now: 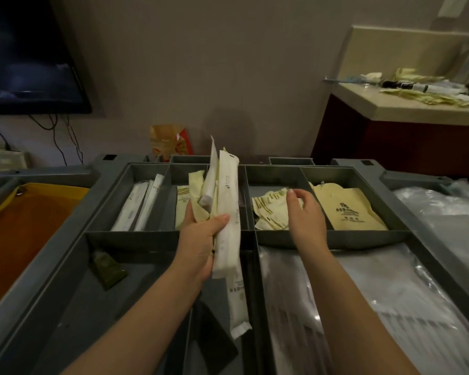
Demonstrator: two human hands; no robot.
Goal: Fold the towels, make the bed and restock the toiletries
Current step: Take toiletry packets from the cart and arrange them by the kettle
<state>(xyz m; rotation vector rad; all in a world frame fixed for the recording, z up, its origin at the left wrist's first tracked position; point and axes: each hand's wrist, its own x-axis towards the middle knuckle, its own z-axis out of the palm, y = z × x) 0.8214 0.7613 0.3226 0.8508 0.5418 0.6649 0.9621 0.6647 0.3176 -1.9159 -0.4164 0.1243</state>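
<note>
The print on the packets was too small to read, and the clutter on the far surface [385,105] was blurred. The left hand [201,239] gripped an upright bundle of long white and cream toiletry packets [226,190] above the grey cart tray [276,237]. The right hand [306,212], fingers half curled, lay over crumpled cream sachets [268,212] in a rear compartment; whether it pinched one could not be told.

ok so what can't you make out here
Head view:
Print on the packets: too small.
Whether the right hand grips a sachet: its own back hides the fingertips.
Compartment behind the packets: mostly hidden by them.
Clutter on the counter: blurred, cut by the right edge.
</note>
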